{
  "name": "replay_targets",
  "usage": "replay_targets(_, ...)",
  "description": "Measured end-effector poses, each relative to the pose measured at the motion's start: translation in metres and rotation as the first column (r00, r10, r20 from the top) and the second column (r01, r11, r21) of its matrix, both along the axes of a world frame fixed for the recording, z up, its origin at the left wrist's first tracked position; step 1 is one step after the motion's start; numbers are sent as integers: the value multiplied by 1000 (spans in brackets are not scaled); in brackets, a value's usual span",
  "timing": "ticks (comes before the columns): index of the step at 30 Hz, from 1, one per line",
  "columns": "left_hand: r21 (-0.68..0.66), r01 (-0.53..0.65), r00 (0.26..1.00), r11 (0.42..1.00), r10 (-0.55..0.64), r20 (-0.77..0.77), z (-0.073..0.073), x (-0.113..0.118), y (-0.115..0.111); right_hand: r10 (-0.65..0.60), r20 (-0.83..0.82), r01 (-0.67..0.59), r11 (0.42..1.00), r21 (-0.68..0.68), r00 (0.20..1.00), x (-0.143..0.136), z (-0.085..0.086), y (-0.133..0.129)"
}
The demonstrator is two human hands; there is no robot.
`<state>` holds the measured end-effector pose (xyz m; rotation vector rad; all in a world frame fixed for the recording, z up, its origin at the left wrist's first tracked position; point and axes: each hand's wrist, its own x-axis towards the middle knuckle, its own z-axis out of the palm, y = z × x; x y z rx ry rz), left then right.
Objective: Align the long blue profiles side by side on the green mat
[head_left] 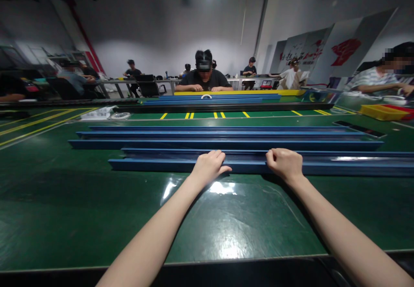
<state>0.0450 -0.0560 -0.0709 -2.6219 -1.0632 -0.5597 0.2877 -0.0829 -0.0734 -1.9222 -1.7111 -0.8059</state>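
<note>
A long blue U-shaped channel (249,165) lies crosswise on the green table, nearest to me, its right end running out of view. My left hand (208,166) is closed over its near wall, fingers curled into the trough and thumb pointing right along the front. To the right, my right hand (286,162) is closed in a fist on the same channel, its fingertips hidden. Just behind lies another blue channel (194,144), parallel to the first, with further blue edges beyond it.
A dark phone-like slab (368,130) lies beyond the rails at right, near yellow and red trays (378,111). A black rail (226,107) and a yellow rail (258,92) cross the table farther back. A person (204,77) leans over the far side; others sit around.
</note>
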Motion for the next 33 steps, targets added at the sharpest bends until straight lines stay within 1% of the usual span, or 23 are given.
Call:
replay_targets(6,-33,-6,1000,999,7,31,1,1,1,3,-11,-3,1000,20,1000,0,-1,0)
replay_targets(12,-65,-12,1000,998,13,26,2,1,1,1,-17,-1,1000,6,1000,0,-1,0)
replay_targets(25,-48,-9,1000,999,9,19,1,0,2,7,-59,-8,1000,-5,998,0,-2,0)
replay_targets(33,-60,-18,1000,998,18,13,2,0,1,10,-62,-10,1000,-7,998,-1,-1,0)
